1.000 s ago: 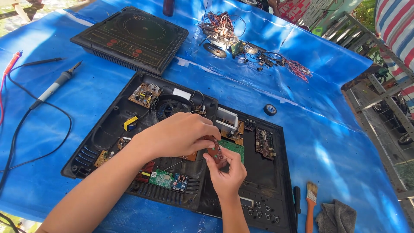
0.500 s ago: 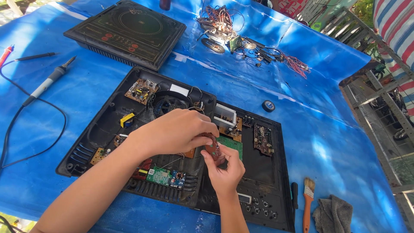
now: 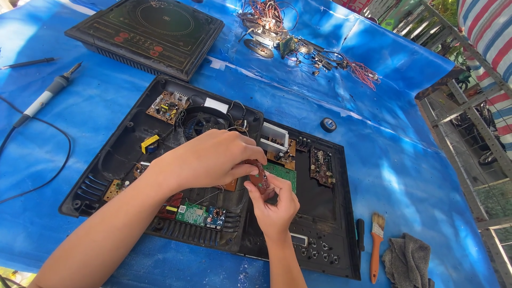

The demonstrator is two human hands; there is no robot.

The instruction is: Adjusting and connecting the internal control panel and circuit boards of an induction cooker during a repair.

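Observation:
An opened black cooker base [image 3: 325,224] lies on the blue sheet with several circuit boards and a fan inside. My left hand [image 3: 205,160] reaches over its middle, fingers pinched on a small reddish-brown component [image 3: 260,178]. My right hand [image 3: 273,205] comes up from below and grips the same piece between thumb and fingers. A green circuit board [image 3: 285,175] sits just right of the hands. What lies under my left palm is hidden.
The black cooktop cover [image 3: 146,29] lies at the back left. A soldering iron [image 3: 48,96] with its cord is at the left. Loose wires and parts [image 3: 304,45] lie at the back. A brush [image 3: 376,242], grey cloth [image 3: 408,261] and tape roll [image 3: 328,125] sit right.
Both hands stay together on the small component over the base. The view has shifted slightly, so everything sits a little lower in the picture.

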